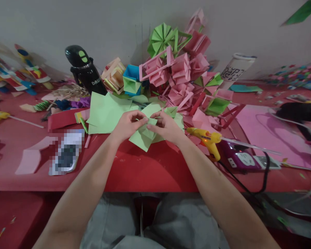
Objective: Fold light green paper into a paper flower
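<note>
Between both hands is a folded piece of light green paper (145, 133), its creased flaps pointing down toward the table edge. My left hand (131, 124) pinches its upper left part with thumb and index finger. From the other side my right hand (164, 126) grips it, the thumb pressed close to the left fingertips. Fingers cover part of the folds. Flat light green sheets (103, 112) lie just behind and left of the hands. Close to my right forearm rests a yellow hot glue gun (206, 138) with a clear glue stick in its back.
Pink folded-paper baskets (181, 69) and a green paper fan (163, 39) are heaped against the wall. A black bottle (85, 71) stands at the back left, a phone (68, 152) in front. Right are a purple box (239, 157), cables, pink sheets (269, 135) and a patterned cup (235, 71).
</note>
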The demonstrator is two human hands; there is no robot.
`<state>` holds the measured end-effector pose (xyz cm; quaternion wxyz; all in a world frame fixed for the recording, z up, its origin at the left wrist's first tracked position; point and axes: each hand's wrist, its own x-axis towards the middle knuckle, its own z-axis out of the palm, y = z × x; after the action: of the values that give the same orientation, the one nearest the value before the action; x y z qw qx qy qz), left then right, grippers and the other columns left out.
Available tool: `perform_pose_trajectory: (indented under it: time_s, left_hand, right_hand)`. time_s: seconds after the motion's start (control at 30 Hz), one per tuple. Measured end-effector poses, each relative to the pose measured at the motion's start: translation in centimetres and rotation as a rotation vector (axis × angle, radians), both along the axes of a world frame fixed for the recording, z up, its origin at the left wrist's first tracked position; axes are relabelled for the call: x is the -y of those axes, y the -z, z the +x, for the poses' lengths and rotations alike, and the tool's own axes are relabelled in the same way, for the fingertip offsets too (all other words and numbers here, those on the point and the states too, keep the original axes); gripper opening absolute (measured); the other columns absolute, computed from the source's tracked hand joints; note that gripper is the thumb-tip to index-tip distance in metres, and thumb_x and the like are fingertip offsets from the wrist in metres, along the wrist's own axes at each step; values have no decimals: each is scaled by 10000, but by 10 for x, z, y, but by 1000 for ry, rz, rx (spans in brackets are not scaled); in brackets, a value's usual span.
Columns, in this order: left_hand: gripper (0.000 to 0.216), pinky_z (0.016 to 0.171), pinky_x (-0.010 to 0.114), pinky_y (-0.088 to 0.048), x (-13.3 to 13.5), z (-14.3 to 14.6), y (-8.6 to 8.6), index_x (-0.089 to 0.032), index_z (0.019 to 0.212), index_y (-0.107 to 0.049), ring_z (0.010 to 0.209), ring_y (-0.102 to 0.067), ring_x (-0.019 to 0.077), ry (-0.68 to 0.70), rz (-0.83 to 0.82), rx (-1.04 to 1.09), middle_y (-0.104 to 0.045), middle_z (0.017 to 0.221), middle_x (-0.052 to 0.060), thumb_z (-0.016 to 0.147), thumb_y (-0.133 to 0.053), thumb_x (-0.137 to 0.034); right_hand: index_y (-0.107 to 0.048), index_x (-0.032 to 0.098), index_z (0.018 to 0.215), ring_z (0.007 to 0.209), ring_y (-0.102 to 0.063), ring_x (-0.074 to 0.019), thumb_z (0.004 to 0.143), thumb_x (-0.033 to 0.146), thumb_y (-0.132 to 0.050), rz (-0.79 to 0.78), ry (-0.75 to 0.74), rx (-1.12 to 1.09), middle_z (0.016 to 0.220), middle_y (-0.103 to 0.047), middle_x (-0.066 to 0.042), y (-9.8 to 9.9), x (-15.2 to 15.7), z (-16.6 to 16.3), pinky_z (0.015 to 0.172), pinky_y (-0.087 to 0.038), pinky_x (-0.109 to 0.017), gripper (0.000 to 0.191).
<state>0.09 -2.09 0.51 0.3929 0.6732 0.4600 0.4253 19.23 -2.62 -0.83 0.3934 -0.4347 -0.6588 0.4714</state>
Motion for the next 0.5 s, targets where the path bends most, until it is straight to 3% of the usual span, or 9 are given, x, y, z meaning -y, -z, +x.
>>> perform_pose_trajectory:
  time_s: [0.13, 0.23, 0.33, 0.5]
  left_hand:
    - [225, 611, 258, -461, 0, 3, 2, -186, 816, -680, 670, -560, 127, -26, -17, 70, -657, 769, 14, 784, -767, -391]
    - [284, 596, 256, -449, -1, 4, 5, -180, 859, -691, 656, -551, 126, -22, -32, 103, -645, 740, 11, 731, -819, -399]
    - [290, 592, 257, -440, -3, 3, 7, -173, 870, -692, 649, -543, 127, -66, -2, 117, -629, 714, 10, 722, -827, -383]
    - [307, 608, 257, -453, -3, 2, 7, -176, 936, -687, 678, -559, 128, -41, 17, 56, -658, 801, 27, 731, -813, -366]
  right_hand:
    - [-551, 214, 1063, 555, -362, -99, 726, 390, -788, 7, -2, 12, 605, -340, 108, 1, -1, -1, 537, -289, -264, 448]
    - [-561, 207, 874, 563, -312, -88, 718, 420, -796, 36, -5, 53, 613, -301, 95, 0, -1, -1, 539, -253, -267, 354]
    - [-429, 222, 692, 558, -274, -82, 739, 454, -771, 43, 34, 73, 618, -289, 77, 0, -1, -1, 517, -208, -270, 416]
    - [-383, 230, 675, 538, -250, -81, 765, 412, -740, 61, 27, 94, 611, -266, 75, 1, -2, -1, 505, -182, -270, 410]
